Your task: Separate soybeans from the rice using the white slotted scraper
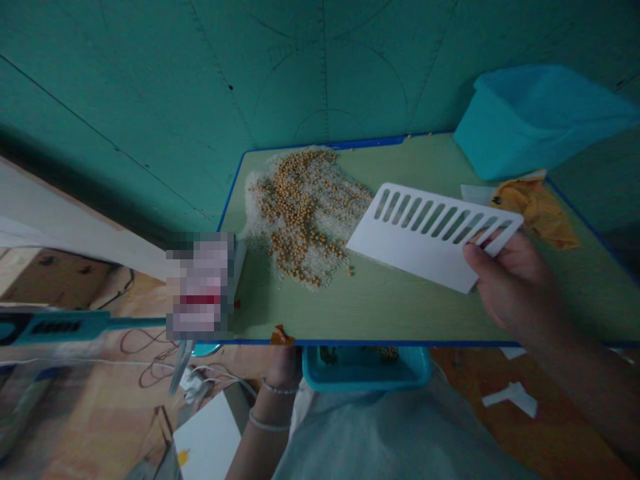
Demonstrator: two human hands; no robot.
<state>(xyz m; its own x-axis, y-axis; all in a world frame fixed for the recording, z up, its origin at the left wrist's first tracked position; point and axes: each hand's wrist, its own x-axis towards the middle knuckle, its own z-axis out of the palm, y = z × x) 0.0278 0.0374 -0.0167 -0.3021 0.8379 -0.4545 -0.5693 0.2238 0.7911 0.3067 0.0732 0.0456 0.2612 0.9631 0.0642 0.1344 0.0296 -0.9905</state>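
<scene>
My right hand (515,283) grips the right end of a white plastic scraper (415,250) with a row of slots, thumb on top. The scraper is held over the board, its left corner beside a pile of soybeans (305,200) mixed with small pale grains (320,263). My left hand (285,363), a beaded bracelet on its wrist, is below the board's front edge at the left end of a turquoise tray (367,383). The board hides its fingers. Some beans lie in the tray, partly covered by the board edge.
The pale green board (410,313) has a blue rim and touches a green wall (350,73). A turquoise bin (505,147) and an orange cloth (545,213) sit at its right. At the left are a pixelated object (207,287) and cables (220,370) on the floor.
</scene>
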